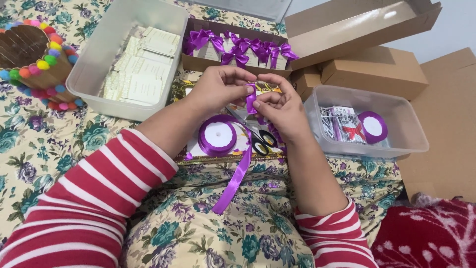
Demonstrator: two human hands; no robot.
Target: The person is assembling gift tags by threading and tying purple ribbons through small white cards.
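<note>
Around me on the floral bedspread [44, 149] sit a clear tub of printed cards [124, 54], a cardboard box of finished purple bows [238, 47] straight ahead, and a second clear tub [367, 121] to my right holding another ribbon roll. Nearer, a spool of purple ribbon [217, 136] lies just under my wrists beside black-handled scissors [265, 142]. My left hand [218, 89] and right hand [282, 106] both pinch a folded loop of purple ribbon [251, 98] between their fingertips, its tail trailing down toward my lap.
</note>
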